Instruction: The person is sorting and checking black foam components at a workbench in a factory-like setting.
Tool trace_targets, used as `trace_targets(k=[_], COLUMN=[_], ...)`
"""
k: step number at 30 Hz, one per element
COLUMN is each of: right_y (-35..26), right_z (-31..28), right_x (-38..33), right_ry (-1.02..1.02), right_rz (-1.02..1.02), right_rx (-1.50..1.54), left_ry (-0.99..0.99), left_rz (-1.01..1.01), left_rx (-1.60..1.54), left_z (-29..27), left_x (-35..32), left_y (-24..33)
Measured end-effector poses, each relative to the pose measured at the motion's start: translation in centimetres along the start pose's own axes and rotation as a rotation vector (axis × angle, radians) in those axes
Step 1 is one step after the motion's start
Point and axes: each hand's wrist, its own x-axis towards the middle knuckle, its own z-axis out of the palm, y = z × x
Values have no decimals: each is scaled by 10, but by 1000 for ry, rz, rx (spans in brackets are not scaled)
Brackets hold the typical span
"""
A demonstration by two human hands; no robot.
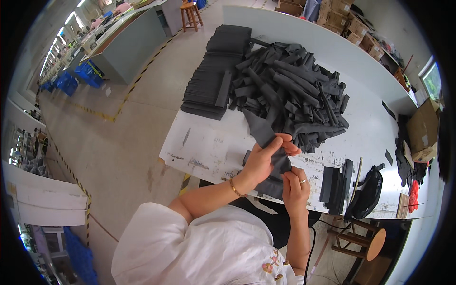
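My left hand is closed round a dark grey fabric strip, thumb on top. One wide end of the strip sticks out past the hand toward the far left. Close to my body, my right hand pinches the near end of the same strip. Under my hands, another dark grey fabric piece lies at the table's front edge, partly covered. Beyond them rises a loose heap of dark grey strips. Left of the heap, flat strips form a neat overlapping stack.
The white table has a raised back panel. At right lie a small pile of dark strips, a black bag and a cardboard box. A wooden stool stands under the right edge. Blue bins stand across the aisle.
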Motion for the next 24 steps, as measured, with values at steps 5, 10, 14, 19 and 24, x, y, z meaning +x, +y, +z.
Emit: trace_targets(k=[5,10,14,19,24], right_y=[0,1,-1,1,3], right_z=[1,3,3,6,8], right_x=[-3,0,2,3,3], right_ry=[12,12,6,18,3], right_rz=[3,-35,2,-20,-13], right_rx=[26,43,38,34,35], left_ry=[12,3,7,19,27], left_rz=[-23,-40,-57,-61,-54], left_rx=[-62,-100,-119,-120,-116], left_z=[1,1,0,-1,-4], left_x=[-8,-12,-12,-13,-13], left_y=[-7,-11,-13,-15,-19])
